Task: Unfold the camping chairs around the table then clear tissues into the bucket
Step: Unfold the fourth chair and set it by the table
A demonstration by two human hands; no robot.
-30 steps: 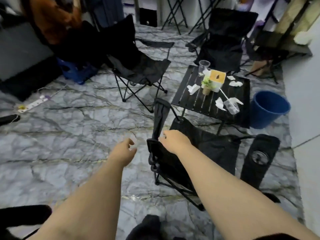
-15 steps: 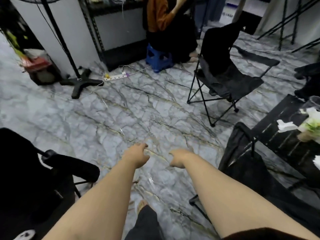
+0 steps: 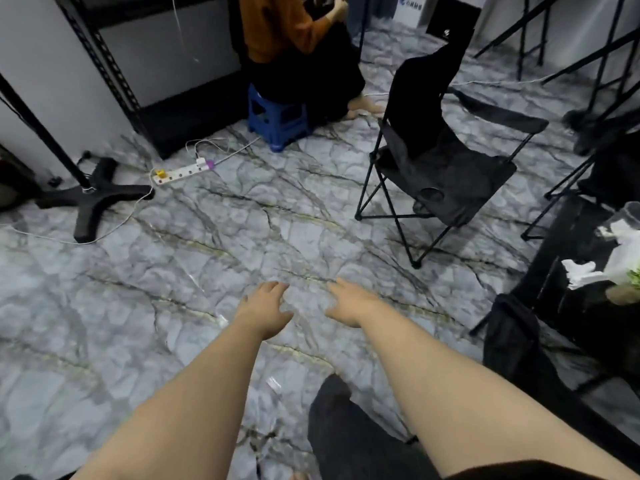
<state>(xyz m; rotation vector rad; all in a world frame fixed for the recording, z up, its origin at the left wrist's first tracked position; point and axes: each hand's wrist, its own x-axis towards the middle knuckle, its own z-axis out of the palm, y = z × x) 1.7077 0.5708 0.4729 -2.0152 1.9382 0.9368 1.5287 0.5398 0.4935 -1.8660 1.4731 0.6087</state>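
Hands off the chair they were on a second ago; view has swung left, away from the table.

- Far left: fan stand [image 3: 90, 199] with its cross foot flat on the floor [image 3: 207, 265], thin cable looping round it. Power strip [image 3: 180, 173] just beside it, leads trailing toward the blue stool [image 3: 277, 121], where a seated person [image 3: 277, 32] is busy. Trip ground, all of that.
- Middle: left hand [image 3: 265, 308] and right hand [image 3: 349, 303] held out over bare floor, near each other, fingers straight and slightly spread, nothing held.
- Right of the hands: one camping chair [image 3: 440, 168] stands fully open, well apart from the hands.
- Lower right: second chair [image 3: 512, 344], fabric bunched, just beside the table's near corner; how far open, cannot tell.
- Right edge: table [image 3: 571, 244], tissues [image 3: 581, 273] along its left edge. Bucket not in view.

Judgement: chairs are light, soft cloth on thin stiff tube; take them by armrest or back top, minding the pinching joints. Tissues weigh nothing; a pinch does. Widest free room is mid-floor.
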